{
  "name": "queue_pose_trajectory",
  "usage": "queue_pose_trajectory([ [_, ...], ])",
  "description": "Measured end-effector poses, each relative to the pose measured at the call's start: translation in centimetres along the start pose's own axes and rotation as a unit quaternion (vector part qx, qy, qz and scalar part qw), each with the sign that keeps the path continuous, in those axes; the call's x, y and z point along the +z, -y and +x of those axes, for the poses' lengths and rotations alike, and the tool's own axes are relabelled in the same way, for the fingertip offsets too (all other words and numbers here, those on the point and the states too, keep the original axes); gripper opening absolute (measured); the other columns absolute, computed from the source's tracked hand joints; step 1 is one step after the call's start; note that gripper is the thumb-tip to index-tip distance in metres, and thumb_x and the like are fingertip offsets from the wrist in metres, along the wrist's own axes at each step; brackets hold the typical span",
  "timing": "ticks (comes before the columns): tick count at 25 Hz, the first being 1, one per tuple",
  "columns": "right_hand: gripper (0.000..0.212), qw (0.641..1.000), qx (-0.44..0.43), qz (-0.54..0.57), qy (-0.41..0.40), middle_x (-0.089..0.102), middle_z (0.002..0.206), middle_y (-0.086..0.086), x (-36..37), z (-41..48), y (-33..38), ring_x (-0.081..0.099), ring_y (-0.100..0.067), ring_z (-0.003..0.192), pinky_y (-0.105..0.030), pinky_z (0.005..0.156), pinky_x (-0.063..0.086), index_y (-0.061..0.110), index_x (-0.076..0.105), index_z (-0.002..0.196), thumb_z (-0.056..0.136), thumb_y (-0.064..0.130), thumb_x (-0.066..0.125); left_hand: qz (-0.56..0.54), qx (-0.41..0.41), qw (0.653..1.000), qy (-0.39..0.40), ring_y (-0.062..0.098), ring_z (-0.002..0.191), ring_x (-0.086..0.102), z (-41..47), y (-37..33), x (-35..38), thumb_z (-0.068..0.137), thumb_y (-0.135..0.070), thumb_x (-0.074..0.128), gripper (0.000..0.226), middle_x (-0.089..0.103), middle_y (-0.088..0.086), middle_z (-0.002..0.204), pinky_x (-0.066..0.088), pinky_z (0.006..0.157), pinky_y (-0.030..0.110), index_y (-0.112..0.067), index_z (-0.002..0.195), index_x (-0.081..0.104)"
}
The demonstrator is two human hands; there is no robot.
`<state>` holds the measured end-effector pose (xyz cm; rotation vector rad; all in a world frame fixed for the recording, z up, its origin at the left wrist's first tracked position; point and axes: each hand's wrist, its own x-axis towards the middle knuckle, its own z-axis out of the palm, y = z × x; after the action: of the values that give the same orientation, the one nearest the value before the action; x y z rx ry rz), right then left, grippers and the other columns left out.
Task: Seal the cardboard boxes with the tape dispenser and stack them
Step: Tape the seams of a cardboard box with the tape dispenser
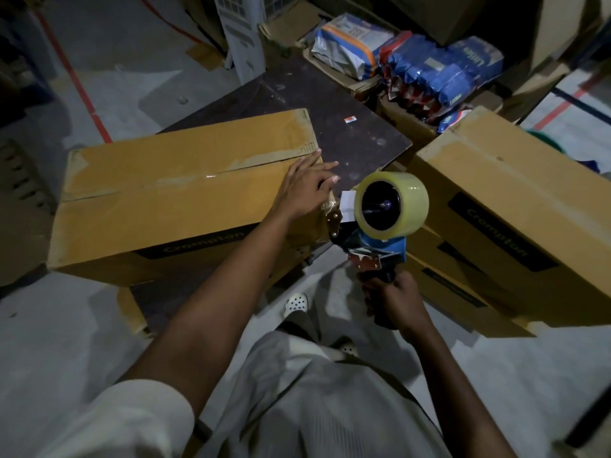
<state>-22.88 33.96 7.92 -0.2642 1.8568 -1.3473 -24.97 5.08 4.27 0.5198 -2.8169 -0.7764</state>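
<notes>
A long brown cardboard box (172, 200) lies on a dark low table (350, 133), with clear tape along its top seam. My left hand (305, 190) rests flat on the box's right end, fingers straight, pressing the tape over the edge. My right hand (395, 300) grips the black handle of a blue tape dispenser (383, 239) carrying a large clear tape roll (391, 203). The dispenser's front end sits against the box's right end face, just below my left hand. A stack of similar boxes (509, 206) stands to the right of the dispenser.
Behind the table lie packets in blue and white wrapping (443, 71) inside open cartons. A white slatted appliance (239, 34) stands at the back. Red lines (77, 84) mark the grey floor. My feet in white perforated clogs (296, 304) stand below the table's edge.
</notes>
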Motion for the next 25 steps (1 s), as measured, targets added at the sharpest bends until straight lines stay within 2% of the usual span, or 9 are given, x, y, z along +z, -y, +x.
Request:
queue_pose_trajectory([
  [3, 0.017, 0.999, 0.004, -0.042, -0.021, 0.055, 0.064, -0.008, 0.6, 0.4, -0.3, 0.047, -0.022, 0.053, -0.036, 0.05, 0.04, 0.006, 0.06, 0.083, 0.099, 0.009, 0.058, -0.009, -0.006, 1.0, 0.002, 0.013, 0.154, 0.019, -0.1, -0.2, -0.1, 0.106, -0.043, 0.046, 0.033, 0.051, -0.015, 0.151, 0.01, 0.123, 0.042, -0.032, 0.12, 0.073],
  [8, 0.013, 0.994, 0.014, -0.099, -0.049, 0.063, 0.072, -0.008, 1.4, 1.0, -1.8, 0.056, -0.019, 0.058, -0.036, 0.056, 0.047, 0.011, 0.063, 0.093, 0.099, 0.022, 0.062, -0.01, -0.011, 1.0, 0.007, 0.013, 0.154, 0.019, -0.1, -0.5, -0.3, 0.106, -0.042, 0.047, 0.032, 0.049, -0.015, 0.152, 0.009, 0.122, 0.042, -0.032, 0.122, 0.073],
  [18, 0.017, 0.996, 0.027, -0.074, -0.05, 0.058, 0.066, -0.007, 1.7, 0.7, -0.9, 0.05, -0.016, 0.052, -0.032, 0.049, 0.041, 0.006, 0.064, 0.085, 0.098, 0.016, 0.06, -0.01, -0.01, 1.0, 0.001, 0.012, 0.154, 0.018, -0.1, -0.6, -0.2, 0.106, -0.041, 0.047, 0.032, 0.052, -0.015, 0.149, 0.01, 0.121, 0.041, -0.031, 0.12, 0.074],
  [25, 0.016, 0.998, 0.029, -0.046, -0.043, 0.054, 0.063, -0.005, 1.8, 0.1, -0.4, 0.045, -0.015, 0.048, -0.031, 0.046, 0.038, 0.009, 0.061, 0.081, 0.096, 0.008, 0.058, 0.0, -0.005, 1.0, -0.005, 0.013, 0.154, 0.019, -0.5, -1.0, 0.0, 0.106, -0.04, 0.048, 0.031, 0.053, -0.013, 0.149, 0.01, 0.121, 0.039, -0.03, 0.119, 0.074],
])
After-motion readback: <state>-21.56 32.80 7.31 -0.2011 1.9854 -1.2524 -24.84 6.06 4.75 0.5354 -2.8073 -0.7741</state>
